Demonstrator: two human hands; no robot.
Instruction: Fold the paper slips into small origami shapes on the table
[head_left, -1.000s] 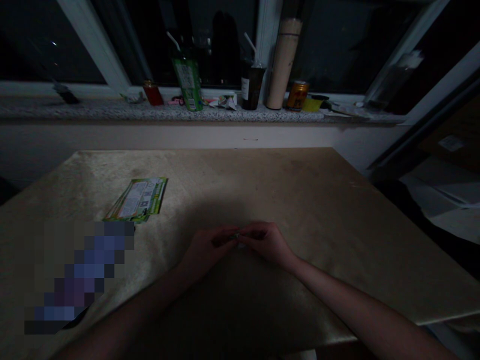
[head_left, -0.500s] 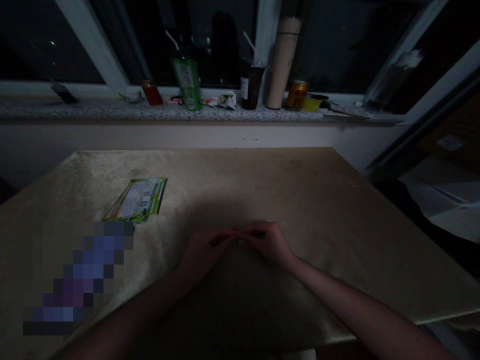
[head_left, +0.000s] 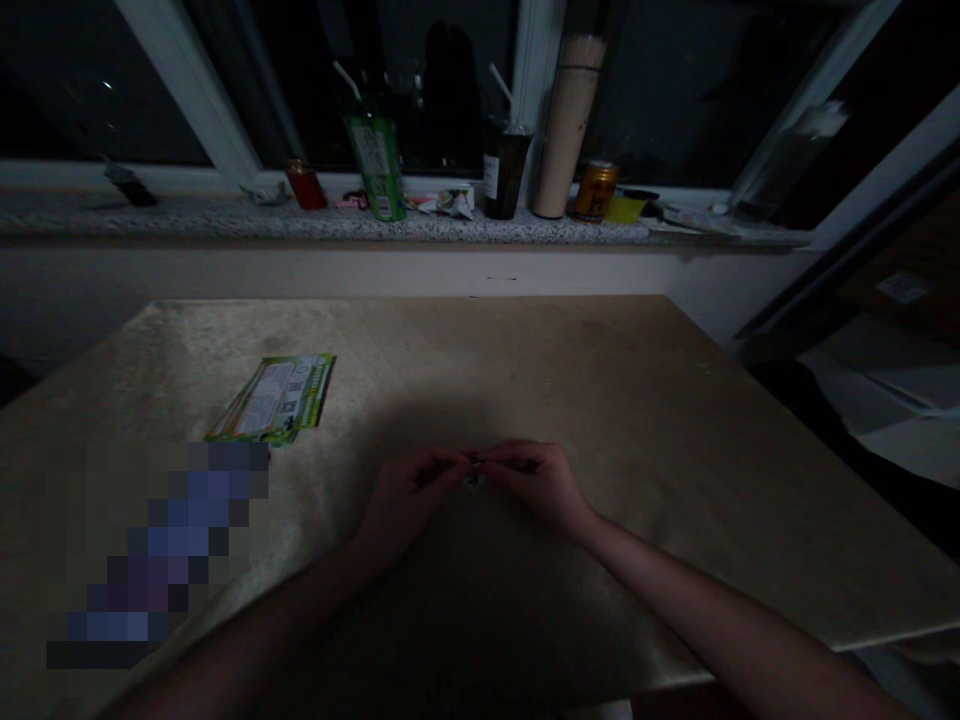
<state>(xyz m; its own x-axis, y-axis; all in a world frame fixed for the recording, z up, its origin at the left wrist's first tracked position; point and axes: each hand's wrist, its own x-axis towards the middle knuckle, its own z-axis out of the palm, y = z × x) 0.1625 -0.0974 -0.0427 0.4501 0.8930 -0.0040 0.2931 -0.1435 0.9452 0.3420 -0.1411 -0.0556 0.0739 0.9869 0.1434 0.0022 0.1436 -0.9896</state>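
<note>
Over the middle of the table (head_left: 600,380), my two hands meet fingertip to fingertip. My left hand (head_left: 409,495) pinches a small, pale object (head_left: 472,480) from the left, thumb against forefinger. From the other side my right hand (head_left: 540,485) pinches the same object. It is tiny, dim and mostly covered by the fingers, so its kind cannot be made out. A dark shadow lies on the tabletop around both hands.
Green-edged printed cards (head_left: 281,395) lie fanned at the left, beside a blurred-out bluish item (head_left: 180,530). Along the window sill (head_left: 442,230) stand a green bottle (head_left: 379,165), a dark cup with a straw (head_left: 502,175), a tall beige flask (head_left: 568,135) and an orange can (head_left: 596,190).
The left fingertips have shifted slightly left and up, and more of the small pale object shows below the fingers. The right hand has barely moved.
</note>
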